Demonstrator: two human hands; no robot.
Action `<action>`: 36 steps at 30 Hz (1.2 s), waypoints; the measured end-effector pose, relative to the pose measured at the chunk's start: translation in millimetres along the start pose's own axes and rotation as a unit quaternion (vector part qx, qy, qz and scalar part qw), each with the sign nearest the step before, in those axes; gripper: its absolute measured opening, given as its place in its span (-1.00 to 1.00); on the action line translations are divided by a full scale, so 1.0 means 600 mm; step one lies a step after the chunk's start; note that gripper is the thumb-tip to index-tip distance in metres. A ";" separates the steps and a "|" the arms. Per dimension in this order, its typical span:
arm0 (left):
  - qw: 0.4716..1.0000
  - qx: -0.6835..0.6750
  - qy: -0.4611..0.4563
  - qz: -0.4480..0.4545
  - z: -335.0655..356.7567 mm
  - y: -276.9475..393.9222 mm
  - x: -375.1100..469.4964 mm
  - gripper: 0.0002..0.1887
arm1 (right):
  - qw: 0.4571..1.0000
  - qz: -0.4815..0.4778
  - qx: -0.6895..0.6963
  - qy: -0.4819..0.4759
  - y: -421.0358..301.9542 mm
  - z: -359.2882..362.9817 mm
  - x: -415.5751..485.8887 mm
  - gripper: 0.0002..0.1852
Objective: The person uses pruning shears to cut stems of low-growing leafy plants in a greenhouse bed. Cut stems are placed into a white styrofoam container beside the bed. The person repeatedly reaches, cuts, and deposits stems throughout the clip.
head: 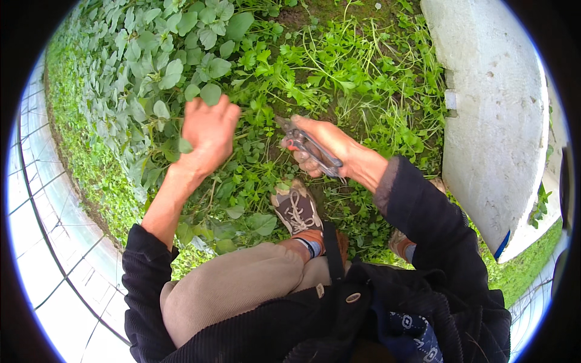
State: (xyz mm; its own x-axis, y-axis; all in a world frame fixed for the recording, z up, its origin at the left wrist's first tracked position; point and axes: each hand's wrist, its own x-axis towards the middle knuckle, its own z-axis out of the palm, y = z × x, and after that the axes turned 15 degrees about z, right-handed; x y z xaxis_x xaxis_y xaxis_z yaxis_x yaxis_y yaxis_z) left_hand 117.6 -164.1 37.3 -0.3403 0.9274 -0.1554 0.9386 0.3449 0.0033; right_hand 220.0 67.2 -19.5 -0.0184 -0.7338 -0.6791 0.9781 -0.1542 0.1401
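Note:
My right hand (333, 138) is closed around pruning shears (313, 147) with dark handles and a red part near the pivot. The blades point up and left, over low green herbs. My left hand (211, 131), slightly blurred, reaches back-up into tall broad-leaved plants (172, 75). Leaves cover some of its fingertips, so whether it grips a stem is hidden. Between and beyond both hands grow bright green parsley-like plants (336, 68) with lobed leaves and pale, thin stems, some leaning over bare soil.
A pale, rough-surfaced block or slab (490, 113) stands along the right side. My brown lace-up shoe (297, 208) rests among the plants just below the shears. At the far left, dark lines cross a pale translucent wall (59, 218). My bent knee (227, 281) is close below.

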 end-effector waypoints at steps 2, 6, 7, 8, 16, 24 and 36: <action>0.994 -0.034 0.069 -0.082 -0.012 -0.008 -0.009 -0.93 | 0.999 -0.045 0.003 -0.022 0.023 -0.004 -0.022 -0.35; 0.809 -0.363 0.343 -0.310 -0.025 -0.003 -0.016 -0.90 | 0.993 -0.071 -0.065 -0.062 0.061 -0.013 -0.059 -0.35; 0.796 -0.390 0.364 -0.286 -0.028 0.003 -0.016 -0.93 | 0.995 -0.033 -0.075 -0.053 0.060 -0.007 -0.049 -0.36; 0.789 -0.420 0.362 -0.264 -0.026 0.012 -0.013 -0.95 | 0.992 -0.047 -0.099 -0.058 0.056 -0.002 -0.040 -0.37; 0.978 -0.200 0.060 -0.025 -0.008 0.024 -0.010 -0.81 | 0.991 -0.027 -0.131 -0.020 0.030 0.005 -0.003 -0.39; 0.993 -0.104 -0.001 0.052 0.019 0.030 -0.041 -0.84 | 0.992 -0.005 -0.129 0.019 0.048 -0.001 0.015 -0.37; 0.995 -0.084 -0.005 0.059 0.017 0.032 -0.037 -0.86 | 0.989 0.000 -0.137 0.051 0.035 0.014 0.012 -0.40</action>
State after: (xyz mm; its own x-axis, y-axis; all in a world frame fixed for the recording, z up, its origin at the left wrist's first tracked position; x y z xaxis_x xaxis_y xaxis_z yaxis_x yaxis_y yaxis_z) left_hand 143.7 -179.4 30.5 -0.2261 0.9619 -0.1540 0.9492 0.2530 0.1869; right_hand 238.6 53.1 -15.5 -0.0114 -0.6607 -0.7506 0.9979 0.0410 -0.0512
